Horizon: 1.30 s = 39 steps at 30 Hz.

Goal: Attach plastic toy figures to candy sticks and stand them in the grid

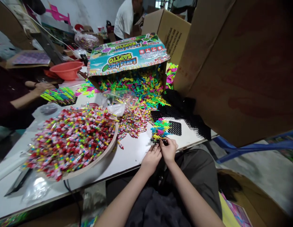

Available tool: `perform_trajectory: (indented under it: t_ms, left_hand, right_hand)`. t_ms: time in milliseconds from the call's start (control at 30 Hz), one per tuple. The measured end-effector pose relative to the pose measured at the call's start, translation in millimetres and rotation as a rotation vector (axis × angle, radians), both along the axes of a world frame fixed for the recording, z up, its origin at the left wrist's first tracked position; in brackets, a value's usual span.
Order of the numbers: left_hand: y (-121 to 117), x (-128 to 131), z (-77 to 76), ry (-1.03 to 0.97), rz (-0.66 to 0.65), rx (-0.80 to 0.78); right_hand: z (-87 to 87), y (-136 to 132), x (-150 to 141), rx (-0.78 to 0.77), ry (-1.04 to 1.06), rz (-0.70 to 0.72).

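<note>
Both my hands meet at the table's near edge. My left hand (pixel 151 156) and my right hand (pixel 169 148) are closed in a pinch on a small black mesh tray (pixel 175 127) stuck with bright plastic toy pieces (pixel 160 128). The fingertips are curled under the toy cluster. Behind it lies a heap of neon plastic toys (pixel 139 86) spilling from a tipped cardboard box with a printed lid (pixel 127 55).
A round tray (pixel 99 157) heaped with wrapped candies sits to the left. Black mesh trays (pixel 184 108) pile up at right, under a big cardboard box (pixel 241 63). A person at left (pixel 16 97) handles another filled tray (pixel 59 95); another person (pixel 125 19) stands behind. An orange basin (pixel 66 69) is farther back.
</note>
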<state>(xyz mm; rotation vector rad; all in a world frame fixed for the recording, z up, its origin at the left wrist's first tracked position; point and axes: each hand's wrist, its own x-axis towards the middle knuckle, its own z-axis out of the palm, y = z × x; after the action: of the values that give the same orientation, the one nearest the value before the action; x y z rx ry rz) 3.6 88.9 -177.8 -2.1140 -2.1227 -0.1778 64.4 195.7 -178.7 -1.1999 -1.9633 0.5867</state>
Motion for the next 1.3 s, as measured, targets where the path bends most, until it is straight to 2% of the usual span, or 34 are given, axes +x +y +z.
perform_trajectory:
  t_ms: [333,1000,1300]
  left_hand:
    - [-1.0,-0.4,-3.5,0.027,-0.005,0.035]
    - [-0.6,-0.7,-0.6,0.049,0.001,0.025]
    - [0.3,-0.1,0.5,0.033,0.006,-0.004]
  right_hand:
    - [-0.7,-2.2,-0.2,0.009,0.071,-0.019]
    - [-0.4,-3.0,-4.9,0.037,0.048,-0.083]
    - [0.6,-3.7,-4.4,-0.007,0.065,-0.056]
